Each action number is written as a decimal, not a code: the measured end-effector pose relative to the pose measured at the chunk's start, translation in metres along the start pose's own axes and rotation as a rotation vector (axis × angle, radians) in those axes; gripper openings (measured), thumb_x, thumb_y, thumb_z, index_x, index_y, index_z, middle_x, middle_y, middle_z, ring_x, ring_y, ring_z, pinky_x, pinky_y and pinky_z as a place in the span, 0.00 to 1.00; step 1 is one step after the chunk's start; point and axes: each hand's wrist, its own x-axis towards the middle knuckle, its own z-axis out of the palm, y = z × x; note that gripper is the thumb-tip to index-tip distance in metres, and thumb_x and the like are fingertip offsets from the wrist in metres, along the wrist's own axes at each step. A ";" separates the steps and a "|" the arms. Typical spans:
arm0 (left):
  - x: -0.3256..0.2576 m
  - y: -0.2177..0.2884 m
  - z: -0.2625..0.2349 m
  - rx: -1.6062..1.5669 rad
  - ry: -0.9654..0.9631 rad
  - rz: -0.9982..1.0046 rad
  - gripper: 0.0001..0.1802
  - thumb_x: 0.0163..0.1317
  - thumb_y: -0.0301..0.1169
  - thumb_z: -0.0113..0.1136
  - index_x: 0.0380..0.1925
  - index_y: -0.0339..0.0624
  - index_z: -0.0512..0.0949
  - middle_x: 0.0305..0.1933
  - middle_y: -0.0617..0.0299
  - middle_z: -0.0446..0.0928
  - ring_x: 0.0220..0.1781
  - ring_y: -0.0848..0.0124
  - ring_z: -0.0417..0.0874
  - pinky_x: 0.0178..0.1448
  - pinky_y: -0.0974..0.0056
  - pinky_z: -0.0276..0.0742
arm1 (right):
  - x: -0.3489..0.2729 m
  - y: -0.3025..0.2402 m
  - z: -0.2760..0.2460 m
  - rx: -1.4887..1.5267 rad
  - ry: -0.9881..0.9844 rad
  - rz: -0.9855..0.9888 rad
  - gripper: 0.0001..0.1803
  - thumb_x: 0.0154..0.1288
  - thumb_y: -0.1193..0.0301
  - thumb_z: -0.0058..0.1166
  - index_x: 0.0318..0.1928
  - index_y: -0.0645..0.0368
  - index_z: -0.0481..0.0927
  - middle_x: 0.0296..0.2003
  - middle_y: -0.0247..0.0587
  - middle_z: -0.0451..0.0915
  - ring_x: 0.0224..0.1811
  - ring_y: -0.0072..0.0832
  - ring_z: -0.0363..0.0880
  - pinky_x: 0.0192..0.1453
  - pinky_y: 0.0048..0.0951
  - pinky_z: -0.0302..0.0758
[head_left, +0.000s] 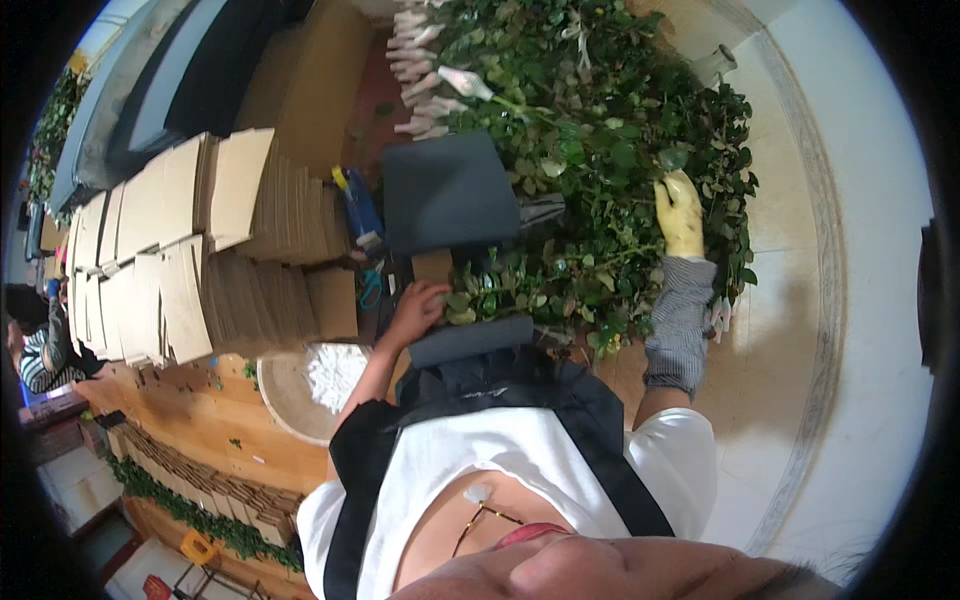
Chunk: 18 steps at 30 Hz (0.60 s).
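Leafy stems [500,290] lie crosswise in front of you, just beyond the grey pad [472,341] at your waist, and run rightward into a big heap of greenery [610,140]. Your bare left grip [418,308] is at the left end of those stems, its fingers curled close to the leaves; whether it is closed on one, I cannot tell. Your right grip [680,212], in a yellow glove below which a grey striped sleeve [680,320] covers your forearm, is over the right part of the heap with its fingers bent; I cannot tell whether they hold anything. Past the stems you have a dark grey block [450,192], and pale flower heads [412,70] line the heap's far left edge. To the left of your bare hand are blue-handled scissors [371,288], and beyond them stacks of cardboard [180,260]. Nearer you on that side, a round tub [290,412] holds small white pieces [335,377]. Another person in a striped top [42,362] is at the far left.
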 end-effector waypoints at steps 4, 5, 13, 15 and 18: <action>-0.007 -0.009 -0.002 -0.048 -0.058 -0.043 0.16 0.59 0.26 0.59 0.49 0.44 0.80 0.50 0.53 0.75 0.56 0.50 0.72 0.59 0.52 0.70 | -0.062 -0.023 -0.014 0.087 -0.296 0.134 0.11 0.66 0.72 0.52 0.46 0.63 0.81 0.48 0.52 0.80 0.50 0.46 0.79 0.55 0.38 0.78; 0.000 -0.005 -0.004 -0.068 -0.054 -0.048 0.16 0.57 0.27 0.61 0.47 0.44 0.80 0.49 0.53 0.76 0.55 0.51 0.74 0.59 0.53 0.70 | -0.088 -0.009 0.002 0.049 -0.294 0.043 0.11 0.64 0.72 0.53 0.44 0.64 0.81 0.43 0.52 0.79 0.46 0.46 0.79 0.51 0.41 0.77; 0.012 0.018 -0.028 0.444 -0.215 0.244 0.14 0.49 0.29 0.66 0.37 0.39 0.81 0.52 0.54 0.77 0.59 0.56 0.74 0.63 0.53 0.69 | -0.167 -0.017 0.085 -0.317 -0.570 -0.019 0.08 0.63 0.76 0.52 0.39 0.58 0.83 0.37 0.47 0.83 0.43 0.43 0.81 0.52 0.41 0.79; 0.023 0.041 -0.038 0.571 -0.178 0.378 0.13 0.47 0.30 0.68 0.35 0.41 0.82 0.58 0.53 0.74 0.64 0.55 0.70 0.66 0.50 0.65 | -0.174 -0.011 0.085 -0.200 -0.416 -0.115 0.07 0.64 0.75 0.53 0.39 0.56 0.83 0.38 0.47 0.83 0.46 0.42 0.80 0.58 0.42 0.75; 0.028 0.051 -0.045 0.594 -0.167 0.375 0.13 0.44 0.32 0.71 0.32 0.43 0.82 0.67 0.52 0.65 0.70 0.50 0.62 0.70 0.41 0.57 | -0.173 -0.002 0.079 -0.008 -0.310 -0.162 0.07 0.64 0.69 0.54 0.37 0.58 0.80 0.31 0.46 0.79 0.40 0.42 0.78 0.65 0.46 0.68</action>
